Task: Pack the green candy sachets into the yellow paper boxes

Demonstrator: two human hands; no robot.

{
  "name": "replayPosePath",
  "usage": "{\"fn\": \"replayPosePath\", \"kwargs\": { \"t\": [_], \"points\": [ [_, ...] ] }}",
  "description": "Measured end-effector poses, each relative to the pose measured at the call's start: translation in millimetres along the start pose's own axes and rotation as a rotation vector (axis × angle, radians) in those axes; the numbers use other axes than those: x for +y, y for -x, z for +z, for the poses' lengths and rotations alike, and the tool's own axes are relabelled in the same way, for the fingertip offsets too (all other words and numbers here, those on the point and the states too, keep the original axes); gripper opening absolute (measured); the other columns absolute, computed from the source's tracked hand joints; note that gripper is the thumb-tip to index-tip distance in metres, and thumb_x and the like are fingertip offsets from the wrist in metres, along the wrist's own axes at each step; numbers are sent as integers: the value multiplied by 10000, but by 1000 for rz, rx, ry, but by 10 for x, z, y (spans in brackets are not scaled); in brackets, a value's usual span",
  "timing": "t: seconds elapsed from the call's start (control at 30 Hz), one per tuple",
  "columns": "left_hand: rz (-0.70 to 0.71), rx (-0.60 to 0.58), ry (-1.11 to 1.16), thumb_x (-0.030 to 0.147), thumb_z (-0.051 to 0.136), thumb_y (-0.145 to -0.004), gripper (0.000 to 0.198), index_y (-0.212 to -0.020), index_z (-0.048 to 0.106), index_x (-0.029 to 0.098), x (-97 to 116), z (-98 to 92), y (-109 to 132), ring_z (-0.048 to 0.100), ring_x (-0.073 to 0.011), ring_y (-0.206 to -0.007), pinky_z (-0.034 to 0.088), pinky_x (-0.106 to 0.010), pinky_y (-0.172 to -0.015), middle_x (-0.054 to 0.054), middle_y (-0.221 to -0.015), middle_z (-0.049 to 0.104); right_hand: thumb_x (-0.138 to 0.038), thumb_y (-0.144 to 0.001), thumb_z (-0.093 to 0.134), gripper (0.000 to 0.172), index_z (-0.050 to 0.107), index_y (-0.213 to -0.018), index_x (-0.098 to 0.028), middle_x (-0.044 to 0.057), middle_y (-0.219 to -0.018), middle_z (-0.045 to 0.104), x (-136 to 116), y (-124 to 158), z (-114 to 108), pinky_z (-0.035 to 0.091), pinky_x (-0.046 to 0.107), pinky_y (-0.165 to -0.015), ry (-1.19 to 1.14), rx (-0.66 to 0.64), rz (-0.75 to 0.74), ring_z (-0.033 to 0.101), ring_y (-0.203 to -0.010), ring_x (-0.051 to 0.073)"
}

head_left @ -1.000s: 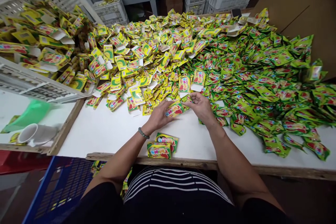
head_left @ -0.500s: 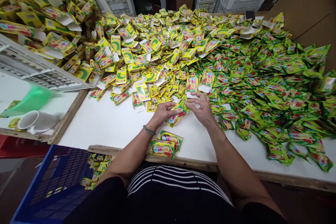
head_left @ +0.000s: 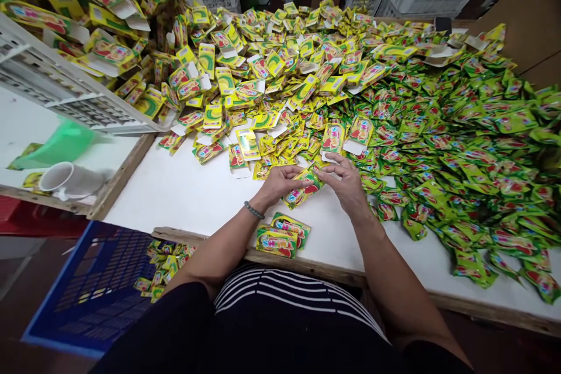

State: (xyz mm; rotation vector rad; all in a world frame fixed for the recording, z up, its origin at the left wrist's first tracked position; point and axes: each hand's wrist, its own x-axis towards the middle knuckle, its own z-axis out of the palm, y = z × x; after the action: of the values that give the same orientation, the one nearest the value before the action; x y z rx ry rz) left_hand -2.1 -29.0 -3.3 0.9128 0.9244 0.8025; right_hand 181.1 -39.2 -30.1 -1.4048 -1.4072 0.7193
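Note:
My left hand (head_left: 279, 186), a beaded bracelet on its wrist, is closed on a small yellow-and-green printed carton (head_left: 302, 194) held just above the white table. The thumb and fingers of my right hand (head_left: 344, 182) pinch the upper right end of this carton; the fingers partly hide that end. Two flat printed cartons (head_left: 276, 243) lie overlapping near the table's front edge, below my left hand. Just beyond my right hand are two more cartons, one upright-facing carton (head_left: 333, 138) and another carton (head_left: 361, 131) with a white flap open.
A heap of yellow cartons (head_left: 228, 79) covers the back left, spilling from a tipped white crate (head_left: 87, 102). Green foil packets (head_left: 438, 146) are piled on the right. A white mug (head_left: 70, 179) stands far left. Below is a blue crate (head_left: 87, 298) with small yellow packets.
The view has shifted slightly, so the table contents sit a little further right. Both hands stay together at the carton, whose tilt has changed slightly.

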Motion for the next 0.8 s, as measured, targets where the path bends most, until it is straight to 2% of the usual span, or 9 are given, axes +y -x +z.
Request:
{"fn": "replayPosePath", "kwargs": {
  "t": [0.1,0.27,0.37,0.47,0.57,0.63,0.73,0.8],
  "points": [
    [13,-25,-12,311,894,-472,473,-859,715,106,2,-21,3,661,-133,-642,523,-258,-650,-53,-790,743,-432,-665,773,197,704,-687,-249,47,-1209,626,23,-17,-28,291,544,-1080,-12,-39,11,512,-1173,269],
    [8,-47,-32,341,889,-468,465,-830,719,105,-11,-24,4,649,-123,-632,510,-235,-603,-52,-792,741,-403,-644,782,173,694,-633,-255,44,-1216,631,27,-15,-52,246,569,-1099,51,-110,-30,428,-1246,301],
    [3,-8,-16,320,894,-455,457,-816,712,108,-16,-4,-4,636,-112,-613,497,-230,-603,-34,-751,730,-432,-722,715,168,723,-686,-268,32,-1228,635,7,4,-45,242,567,-1105,46,-147,-44,432,-1238,289],
    [15,36,16,305,895,-458,457,-823,699,113,-36,11,-16,632,-108,-608,490,-238,-626,-21,-731,719,-465,-850,563,279,736,-737,-277,14,-1272,617,-17,38,13,231,564,-1120,28,-188,-45,407,-1263,270],
    [32,46,42,334,892,-458,472,-820,682,116,-62,21,-23,625,-106,-617,486,-242,-638,-16,-733,709,-472,-885,508,374,701,-643,-261,32,-1291,603,-43,82,112,225,591,-1124,65,-217,-97,360,-1292,289],
    [42,39,63,351,893,-450,503,-830,659,119,-65,31,-22,612,-100,-606,480,-235,-629,-6,-710,693,-471,-884,513,378,682,-621,-259,48,-1278,606,-75,104,156,230,605,-1121,81,-223,-135,366,-1290,296],
    [92,72,100,360,879,-500,588,-970,590,157,-41,51,-18,580,-87,-551,458,-217,-582,38,-646,648,-462,-853,576,228,701,-836,-272,63,-1307,574,-149,119,152,274,581,-1109,70,-93,-147,414,-1284,279],
    [161,117,117,368,849,-570,634,-1083,519,199,-22,56,-17,570,-89,-531,441,-210,-555,63,-632,624,-463,-799,650,292,667,-1014,-267,87,-1330,542,-189,125,135,399,518,-1025,23,40,-101,448,-1268,277]
  ]
}}
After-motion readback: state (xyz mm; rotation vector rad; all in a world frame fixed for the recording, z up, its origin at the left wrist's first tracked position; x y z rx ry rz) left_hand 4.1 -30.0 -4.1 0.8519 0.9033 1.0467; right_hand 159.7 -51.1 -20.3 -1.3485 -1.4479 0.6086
